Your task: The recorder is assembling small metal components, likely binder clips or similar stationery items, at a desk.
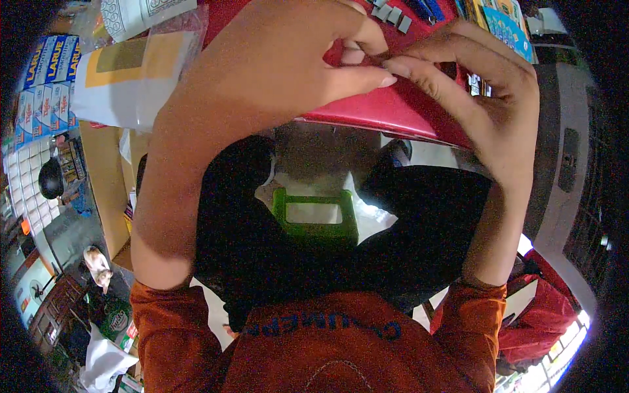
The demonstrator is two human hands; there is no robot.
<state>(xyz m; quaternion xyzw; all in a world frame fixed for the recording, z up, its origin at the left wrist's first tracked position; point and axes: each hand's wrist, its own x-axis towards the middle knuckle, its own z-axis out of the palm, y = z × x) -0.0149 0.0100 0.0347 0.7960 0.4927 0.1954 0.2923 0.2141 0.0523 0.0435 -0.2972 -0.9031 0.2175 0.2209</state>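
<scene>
My left hand (282,59) and my right hand (495,92) meet above the near edge of a glossy red tabletop (373,111). Thumbs and fingers of both hands are closed in a pinch, the tips almost touching. Whatever lies between them is hidden or too small to name. Just beyond the fingertips lie small grey blocky pieces (392,16) in a row. Some slim dark blue pieces (429,9) rest beside them, partly cut off by the upper edge of the picture.
A clear plastic bag with a white and yellow sheet (134,72) lies at the left. Blue and white boxes (49,85) are stacked farther left, near a cardboard box (105,183). A green plastic stool (314,223) stands between my legs. A cat (98,267) is on the floor, lower left.
</scene>
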